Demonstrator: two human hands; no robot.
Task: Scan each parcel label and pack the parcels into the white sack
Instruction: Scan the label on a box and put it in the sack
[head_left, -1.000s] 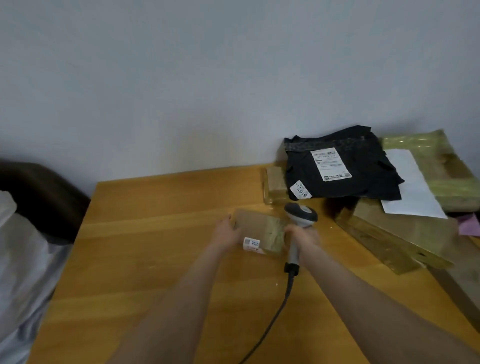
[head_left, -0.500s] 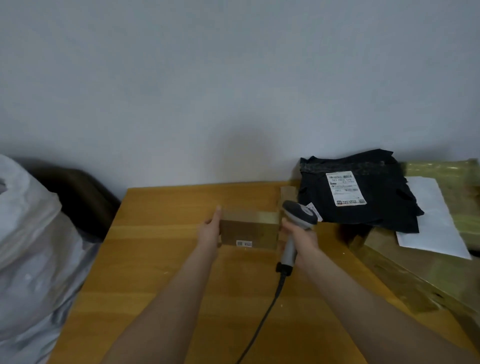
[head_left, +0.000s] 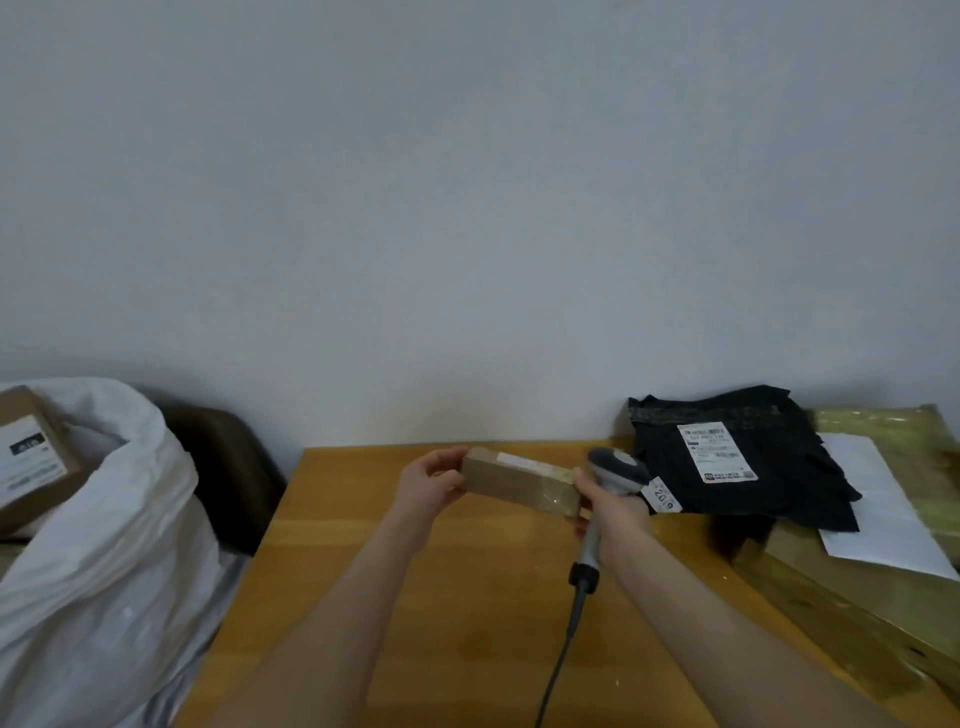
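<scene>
A small brown cardboard parcel (head_left: 514, 480) is held above the wooden table (head_left: 467, 597), tilted down to the right. My left hand (head_left: 428, 480) grips its left end. My right hand (head_left: 610, 512) grips the handle of a grey barcode scanner (head_left: 615, 470) and its fingertips touch the parcel's right end. The scanner's cable runs down toward me. The white sack (head_left: 104, 545) stands open at the left with a brown labelled box (head_left: 31, 462) inside.
A black poly mailer (head_left: 737, 457) with a white label lies at the back right on taped cardboard boxes (head_left: 883, 597). A white sheet (head_left: 878, 514) lies beside it. A dark chair (head_left: 228, 467) stands between sack and table.
Both hands lifted the small parcel off the table and turned it, so its small barcode sticker no longer faces me. My view swung left, bringing the sack into sight.
</scene>
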